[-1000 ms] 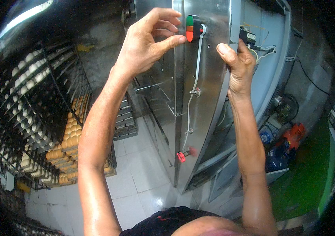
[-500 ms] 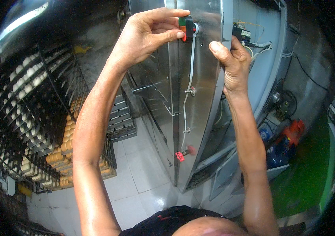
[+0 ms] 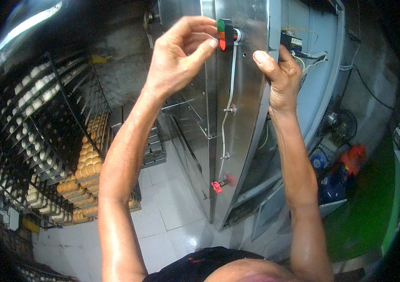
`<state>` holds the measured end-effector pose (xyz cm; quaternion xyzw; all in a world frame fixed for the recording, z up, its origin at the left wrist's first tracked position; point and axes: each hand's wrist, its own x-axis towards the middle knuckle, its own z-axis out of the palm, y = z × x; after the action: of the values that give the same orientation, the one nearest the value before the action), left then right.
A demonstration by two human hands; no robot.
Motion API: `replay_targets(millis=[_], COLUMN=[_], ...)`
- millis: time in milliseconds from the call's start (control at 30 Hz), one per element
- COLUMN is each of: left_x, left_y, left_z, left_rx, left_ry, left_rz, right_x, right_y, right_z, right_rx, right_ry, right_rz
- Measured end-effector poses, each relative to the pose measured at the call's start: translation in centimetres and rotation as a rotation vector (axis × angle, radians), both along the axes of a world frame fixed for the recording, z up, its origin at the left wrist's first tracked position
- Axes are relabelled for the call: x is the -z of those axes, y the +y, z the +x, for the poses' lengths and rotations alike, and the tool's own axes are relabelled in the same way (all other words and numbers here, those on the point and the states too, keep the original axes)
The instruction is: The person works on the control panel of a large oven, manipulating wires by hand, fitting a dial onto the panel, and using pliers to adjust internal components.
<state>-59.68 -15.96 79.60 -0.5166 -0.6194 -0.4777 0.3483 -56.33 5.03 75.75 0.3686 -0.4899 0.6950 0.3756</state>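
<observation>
A push-button switch block (image 3: pixel 228 35) sits high on a tall stainless-steel panel (image 3: pixel 249 89), between a person's two bare hands, a little nearer the left. It is a narrow, round-ended oval whose long axis runs up and down, along the panel's height. Its coloured face is turned to the left, toward the left hand (image 3: pixel 186 54); its back points right, to a pale round collar (image 3: pixel 238 35) at the steel. The face is green at the upper end, orange in the middle and red at the lower end, set in a thick black rim. A bit of red shows between rim and collar.

The left hand's fingers are curled, thumb low and forefinger high, moderately apart, with their tips right at the face's left edge; whether they press or grip it, I cannot tell. The right hand (image 3: pixel 282 77) is closed around the panel's right edge, thumb on the front, other fingers behind.

A thin white cable (image 3: pixel 231 89) runs from near the collar down the panel toward a red knob (image 3: pixel 217 187). Right of the edge is a pale blue compartment (image 3: pixel 319 84) with wiring; at far left, racks hold rows of golden bread (image 3: pixel 89 162).
</observation>
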Motion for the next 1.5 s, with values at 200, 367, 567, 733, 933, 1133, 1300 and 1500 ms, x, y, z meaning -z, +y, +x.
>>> replay_targets(millis=[200, 367, 567, 733, 933, 1133, 1300, 1500], left_x=[0.7, 0.6, 0.2, 0.8, 1.0, 0.4, 0.3, -0.3], left_y=[0.3, 0.4, 0.3, 0.0, 0.7, 2.3, 2.6, 2.1], left_z=[0.5, 0.5, 0.4, 0.5, 2.0, 2.5, 2.7, 3.3], left_rx=[-0.169, -0.229, -0.245, -0.169, -0.033, 0.095, 0.028, -0.043], left_ry=[0.115, 0.158, 0.145, 0.146, -0.147, -0.360, -0.329, -0.327], left_rz=[-0.041, -0.019, -0.036, -0.037, 0.086, 0.181, 0.202, 0.153], right_x=[0.1, 0.0, 0.0, 0.2, 0.2, 0.2, 0.3, 0.1], right_y=[0.7, 0.4, 0.0, 0.2, -0.1, -0.5, -0.7, -0.8], right_z=[-0.1, 0.1, 0.0, -0.4, -0.2, -0.3, -0.3, -0.2], right_rx=[-0.024, -0.025, -0.007, -0.008, -0.099, -0.124, -0.103, -0.183], right_ry=[-0.036, -0.006, 0.013, 0.015, -0.002, 0.015, 0.029, 0.056], right_rz=[0.035, 0.037, 0.018, 0.016, -0.036, -0.060, -0.033, -0.073])
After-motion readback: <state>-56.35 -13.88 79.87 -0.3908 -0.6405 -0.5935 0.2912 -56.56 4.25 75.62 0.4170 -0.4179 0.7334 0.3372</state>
